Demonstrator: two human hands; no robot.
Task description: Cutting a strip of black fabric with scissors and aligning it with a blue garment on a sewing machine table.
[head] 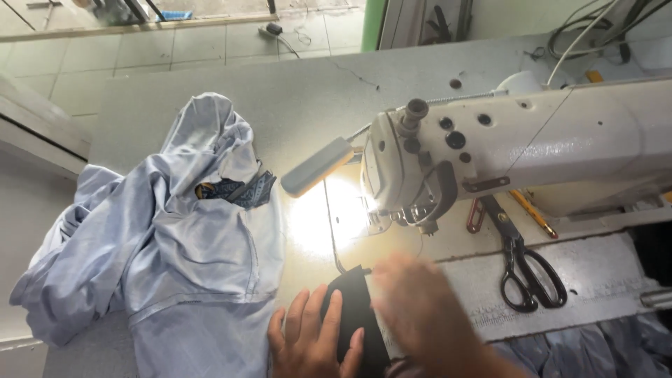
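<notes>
Head view: a black cloth piece (357, 315) is pressed flat by the left hand (311, 339) and blurred right hand (420, 315), fingers open, near the sewing machine (504, 154); sliding under the needle seems next.

A small piece of matt black cloth (357, 308) is pressed flat under the left hand (311, 336), its surface soft and without sheen. A crumpled pale blue woven garment (175, 252), faintly lustrous and deeply creased, is spread beside it, with a dark blue patterned cloth lining (241, 190) shown in its folds. The cream-white painted metal sewing machine (518, 147) is seen with a smooth, semi-gloss, slightly soiled finish. The pale grey counter (308, 91) is smooth, matt and scuffed. Black-handled scissors (525, 269) are marked by glossy handles and dull metal blades. White glazed wall tiles (140, 56) are seen as glossy.
</notes>
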